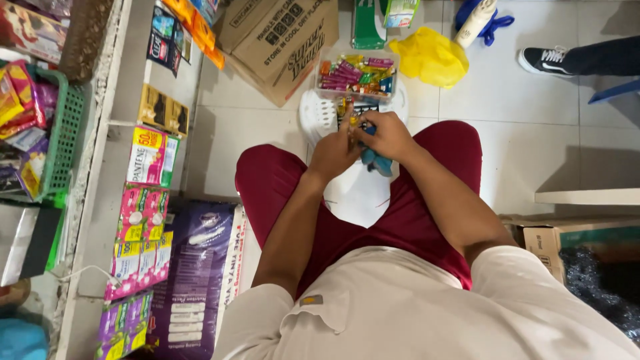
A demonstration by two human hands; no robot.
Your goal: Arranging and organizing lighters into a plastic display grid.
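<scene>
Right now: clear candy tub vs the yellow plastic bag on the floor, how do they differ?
The clear tub is rigid, boxy and see-through, packed with bright wrapped sweets; the yellow bag is soft, crumpled and opaque, so its contents are hidden. The tub rests on a white stool just beyond both hands; the bag lies on the floor tiles, farther off. Both are plastic.

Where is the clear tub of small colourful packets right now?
In the head view, the clear tub sits on the white stool, top centre, just beyond both hands, with the cardboard box on its left and the yellow bag on its right.
</scene>
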